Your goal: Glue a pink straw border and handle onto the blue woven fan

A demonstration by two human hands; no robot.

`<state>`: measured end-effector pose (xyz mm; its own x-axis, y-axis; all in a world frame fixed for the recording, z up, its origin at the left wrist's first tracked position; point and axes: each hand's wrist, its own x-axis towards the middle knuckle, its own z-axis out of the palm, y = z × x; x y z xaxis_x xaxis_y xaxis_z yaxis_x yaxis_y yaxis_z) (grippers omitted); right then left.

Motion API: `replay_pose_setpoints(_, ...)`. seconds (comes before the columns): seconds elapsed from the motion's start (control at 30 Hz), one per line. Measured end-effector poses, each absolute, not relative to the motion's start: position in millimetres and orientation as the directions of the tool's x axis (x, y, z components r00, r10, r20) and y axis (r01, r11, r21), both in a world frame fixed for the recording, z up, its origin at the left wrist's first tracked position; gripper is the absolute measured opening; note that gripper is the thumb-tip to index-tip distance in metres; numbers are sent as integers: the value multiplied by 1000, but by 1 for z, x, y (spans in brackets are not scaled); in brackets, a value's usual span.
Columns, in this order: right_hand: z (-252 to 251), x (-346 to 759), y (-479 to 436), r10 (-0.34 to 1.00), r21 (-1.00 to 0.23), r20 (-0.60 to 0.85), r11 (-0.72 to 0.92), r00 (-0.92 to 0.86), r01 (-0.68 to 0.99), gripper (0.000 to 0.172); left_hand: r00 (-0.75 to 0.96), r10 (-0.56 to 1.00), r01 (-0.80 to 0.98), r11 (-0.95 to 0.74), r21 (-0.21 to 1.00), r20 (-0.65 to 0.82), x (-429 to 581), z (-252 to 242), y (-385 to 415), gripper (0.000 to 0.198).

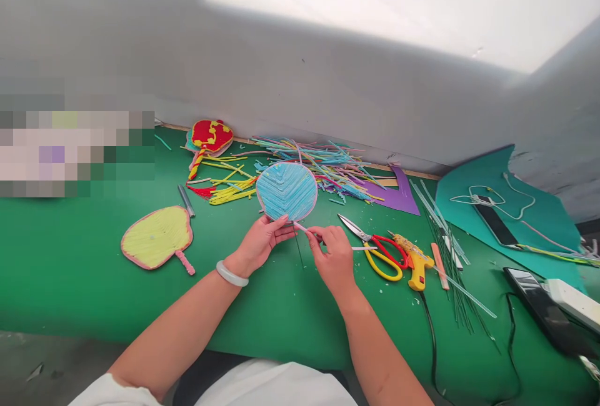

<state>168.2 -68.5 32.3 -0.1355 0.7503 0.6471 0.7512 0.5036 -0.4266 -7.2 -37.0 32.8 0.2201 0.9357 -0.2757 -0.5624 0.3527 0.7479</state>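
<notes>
A round blue fan with a pale pink rim is held up by my left hand, its lower edge between thumb and fingers. A thin dark wire points down from the bottom of the fan. My right hand pinches a pale pipe cleaner, whose near end meets the base of the fan by the wire. The other end sticks out to the right past the hand. On the left lies a yellow fan with a pink rim and a short pink handle.
Scissors, a yellow glue gun with its cord, and green wires lie to the right. Behind are piled pipe cleaners and a red fan. Phones and a white power strip are at far right.
</notes>
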Motion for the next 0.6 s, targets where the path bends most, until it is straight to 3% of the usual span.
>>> replay_pose_setpoints(0.6, 23, 175, -67, 782, -423, 610, 462, -132, 780, 8, 219, 934, -421, 352, 836, -283, -3, 31, -40, 34)
